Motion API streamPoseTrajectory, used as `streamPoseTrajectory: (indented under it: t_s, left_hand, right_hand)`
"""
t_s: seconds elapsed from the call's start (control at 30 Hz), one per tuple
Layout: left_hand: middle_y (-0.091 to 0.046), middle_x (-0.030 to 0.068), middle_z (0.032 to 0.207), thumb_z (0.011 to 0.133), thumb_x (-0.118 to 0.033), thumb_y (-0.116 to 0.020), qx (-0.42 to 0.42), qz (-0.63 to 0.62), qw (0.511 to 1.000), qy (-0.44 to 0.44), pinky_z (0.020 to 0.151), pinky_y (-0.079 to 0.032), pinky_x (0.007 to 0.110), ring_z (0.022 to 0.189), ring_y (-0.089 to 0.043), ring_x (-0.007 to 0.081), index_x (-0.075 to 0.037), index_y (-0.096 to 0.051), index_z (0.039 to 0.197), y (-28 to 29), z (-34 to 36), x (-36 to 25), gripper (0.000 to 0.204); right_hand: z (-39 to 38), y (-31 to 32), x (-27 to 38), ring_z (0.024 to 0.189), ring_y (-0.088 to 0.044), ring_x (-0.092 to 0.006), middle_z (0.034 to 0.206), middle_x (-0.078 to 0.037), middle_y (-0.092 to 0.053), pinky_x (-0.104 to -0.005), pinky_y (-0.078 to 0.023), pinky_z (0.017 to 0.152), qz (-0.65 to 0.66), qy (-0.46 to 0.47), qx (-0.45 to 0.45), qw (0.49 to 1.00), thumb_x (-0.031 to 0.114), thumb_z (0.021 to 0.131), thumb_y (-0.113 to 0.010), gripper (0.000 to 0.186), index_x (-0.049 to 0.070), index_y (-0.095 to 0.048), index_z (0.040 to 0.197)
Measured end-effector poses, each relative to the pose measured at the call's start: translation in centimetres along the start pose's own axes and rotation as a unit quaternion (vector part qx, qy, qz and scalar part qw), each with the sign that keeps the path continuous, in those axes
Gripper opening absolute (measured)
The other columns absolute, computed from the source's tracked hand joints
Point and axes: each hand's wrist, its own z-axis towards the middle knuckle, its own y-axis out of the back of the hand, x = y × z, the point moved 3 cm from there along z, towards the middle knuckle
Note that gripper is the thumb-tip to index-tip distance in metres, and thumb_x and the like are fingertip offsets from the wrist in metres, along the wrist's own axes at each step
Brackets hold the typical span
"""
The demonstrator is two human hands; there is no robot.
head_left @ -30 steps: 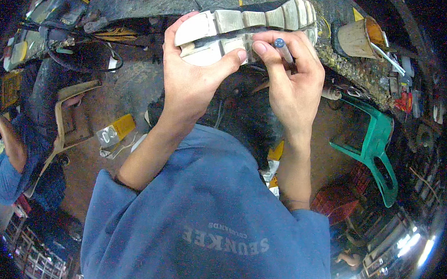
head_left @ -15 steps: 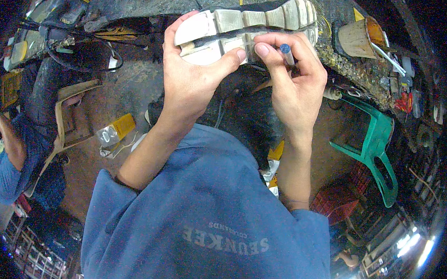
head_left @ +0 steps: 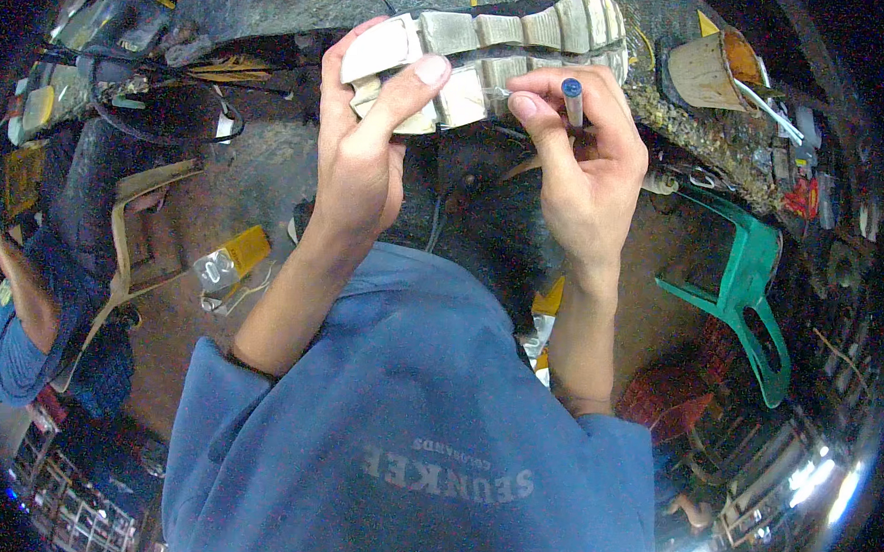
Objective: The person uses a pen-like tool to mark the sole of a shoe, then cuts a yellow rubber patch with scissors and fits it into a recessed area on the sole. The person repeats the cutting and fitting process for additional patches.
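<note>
A worn shoe sole (head_left: 502, 30), with pale tread blocks and a dark groove along its middle, is held up in front of me, tread facing me. My left hand (head_left: 363, 164) grips its left end, thumb pressed on a white block and fingers behind. My right hand (head_left: 595, 164) is closed at the sole's lower right edge, thumb and forefinger pinched together. A slim pen-like stick (head_left: 572, 102) with a blue end is held in that hand, sticking up between the fingers. Its other end is hidden. Something thin and pale by the fingertips is too small to make out.
A dirty pot (head_left: 702, 72) with white sticks stands on the cluttered bench, right. Below are a green plastic chair (head_left: 744, 255) and a red basket (head_left: 669, 394). Left are a tan chair (head_left: 120, 232), a yellow-and-silver box (head_left: 234, 257) and a seated co-worker in blue (head_left: 25, 327).
My left thumb has shifted up and left from the sole's lower edge onto a tread block. The sole has tilted slightly. My right hand has barely moved, still holding the stick.
</note>
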Motion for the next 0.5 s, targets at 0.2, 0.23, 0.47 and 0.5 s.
streamPoseTrajectory:
  t_s: [0.2, 0.23, 0.47, 0.5]
  left_hand:
    - [-0.063, 0.0117, 0.121, 0.088, 0.001, -0.075, -0.023, -0.007, 1.0, 0.018, 0.1, -0.054, 0.038, 0.114, -0.064, 0.0219, -0.003, -0.044, 0.139, 0.1, 0.1, 0.2, 0.059]
    - [-0.063, 0.0117, 0.121, 0.088, 0.001, -0.076, -0.029, -0.008, 0.999, 0.019, 0.1, -0.054, 0.038, 0.114, -0.064, 0.0218, -0.003, -0.044, 0.138, 0.1, 0.1, 0.2, 0.06]
    - [-0.065, 0.0113, 0.119, 0.083, 0.008, -0.077, -0.035, 0.037, 0.999, 0.01, 0.098, -0.056, 0.038, 0.11, -0.066, 0.0217, -0.003, -0.045, 0.135, 0.3, 0.3, 0.7, 0.062]
    - [-0.065, 0.0113, 0.119, 0.083, 0.009, -0.076, -0.034, 0.038, 0.999, 0.008, 0.098, -0.056, 0.038, 0.11, -0.066, 0.0217, -0.003, -0.045, 0.135, 0.3, 0.4, 0.7, 0.062]
  right_hand:
    - [-0.5, -0.1, 0.3, 0.089, -0.06, -0.0171, 0.09, -0.006, -0.064, -0.0266, -0.047, 0.079, 0.0, 0.033, 0.017, 0.999, -0.003, 0.082, -0.077, 0.014, 0.002, -0.078, 0.096]
    - [-0.5, -0.1, 0.3, 0.088, -0.06, -0.0175, 0.089, -0.006, -0.063, -0.0269, -0.047, 0.077, -0.006, 0.052, 0.019, 0.998, -0.004, 0.08, -0.077, 0.017, 0.003, -0.079, 0.095]
    - [-1.4, -0.3, 0.1, 0.081, -0.064, -0.0223, 0.087, -0.008, -0.06, -0.0327, -0.054, 0.072, -0.063, 0.096, 0.039, 0.993, -0.009, 0.068, -0.064, 0.041, 0.012, -0.081, 0.099]
    - [-1.6, -0.3, 0.0, 0.081, -0.064, -0.0224, 0.087, -0.008, -0.06, -0.0326, -0.054, 0.072, -0.062, 0.094, 0.041, 0.993, -0.009, 0.068, -0.064, 0.041, 0.012, -0.081, 0.099]
